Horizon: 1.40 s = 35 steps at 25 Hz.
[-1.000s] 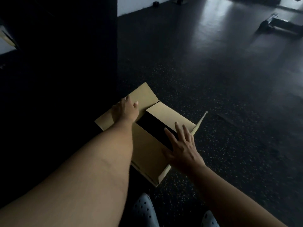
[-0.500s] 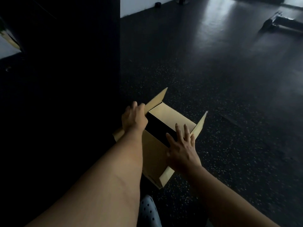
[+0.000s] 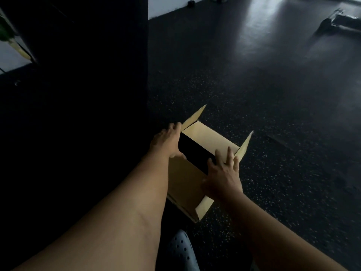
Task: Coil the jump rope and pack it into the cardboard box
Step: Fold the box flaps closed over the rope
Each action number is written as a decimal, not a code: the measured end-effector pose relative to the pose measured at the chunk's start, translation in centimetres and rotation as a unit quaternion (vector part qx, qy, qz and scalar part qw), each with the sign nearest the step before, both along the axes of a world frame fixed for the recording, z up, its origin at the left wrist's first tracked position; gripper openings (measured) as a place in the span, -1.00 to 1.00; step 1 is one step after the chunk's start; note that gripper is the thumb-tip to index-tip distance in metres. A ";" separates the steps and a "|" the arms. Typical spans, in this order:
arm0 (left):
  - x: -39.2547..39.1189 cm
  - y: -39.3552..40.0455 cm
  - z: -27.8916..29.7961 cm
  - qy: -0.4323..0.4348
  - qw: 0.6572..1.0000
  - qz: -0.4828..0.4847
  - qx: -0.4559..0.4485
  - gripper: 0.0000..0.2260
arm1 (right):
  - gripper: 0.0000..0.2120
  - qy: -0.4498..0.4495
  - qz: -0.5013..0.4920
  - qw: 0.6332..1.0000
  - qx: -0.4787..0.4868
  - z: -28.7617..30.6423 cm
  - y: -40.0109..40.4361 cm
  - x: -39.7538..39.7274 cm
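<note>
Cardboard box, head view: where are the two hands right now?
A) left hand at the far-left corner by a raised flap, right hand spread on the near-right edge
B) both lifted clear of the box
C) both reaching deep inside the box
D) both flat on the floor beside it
A: the left hand rests at the corner of the cardboard box beside its raised flap, and the right hand lies spread, fingers open, over the near-right edge.

We see the plain tan cardboard box (image 3: 187,182) standing on the floor, turned cornerwise to us. Its top is open and the inside lies in deep shadow, so we cannot tell whether the jump rope is in it. The far inner wall catches the light. Two side flaps stand upright, one at the far left corner, one at the right. The near flap folds outward and downward.
</note>
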<state>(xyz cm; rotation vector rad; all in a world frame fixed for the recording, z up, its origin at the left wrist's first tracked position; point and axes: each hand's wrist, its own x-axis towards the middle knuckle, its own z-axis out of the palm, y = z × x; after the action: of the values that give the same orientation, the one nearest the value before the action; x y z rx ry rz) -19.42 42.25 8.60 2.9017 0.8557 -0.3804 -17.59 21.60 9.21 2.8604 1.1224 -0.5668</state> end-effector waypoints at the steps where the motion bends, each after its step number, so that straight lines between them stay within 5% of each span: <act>1: -0.1 0.3 0.4 0.017 1.000 -0.011 0.005 0.12 | -0.34 -0.010 0.009 0.999 -0.042 0.2 0.3 0.2; 6: -0.1 -0.9 0.1 0.045 0.993 -0.037 0.098 0.20 | -0.21 0.012 -0.023 0.993 -0.115 0.1 2.3 1.7; 9: 0.1 -1.5 -1.0 0.015 0.990 -0.053 0.132 0.14 | -0.39 -0.018 -0.032 0.996 -0.077 -1.0 3.5 2.7; 14: 0.0 -3.6 -2.9 0.006 0.985 -0.133 0.106 -0.26 | -0.63 -0.006 0.042 0.992 -0.122 -2.1 6.7 2.8; 19: -0.6 -3.1 -4.1 -0.068 0.989 -0.132 0.007 -0.45 | -0.37 -0.025 -0.004 0.992 0.125 -4.1 5.0 1.8; 22: -0.9 -3.0 -4.8 -0.100 0.985 -0.100 -0.101 -0.51 | -0.41 -0.039 0.012 0.971 0.237 -5.2 3.6 1.2; 31: -1.2 -2.0 -5.5 0.027 0.979 -0.161 -0.120 -0.49 | -0.28 -0.003 0.077 0.994 0.079 -7.1 1.6 3.3; 35: -0.9 -1.3 -5.9 0.068 0.974 -0.188 -0.109 -0.46 | -0.14 -0.013 0.017 0.999 0.025 -8.8 2.0 4.3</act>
<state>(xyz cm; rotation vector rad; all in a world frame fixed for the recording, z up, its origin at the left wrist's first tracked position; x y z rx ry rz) -20.31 40.98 2.74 2.8426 0.2469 -0.6630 -13.31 23.63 0.43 2.8746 1.1959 -0.5066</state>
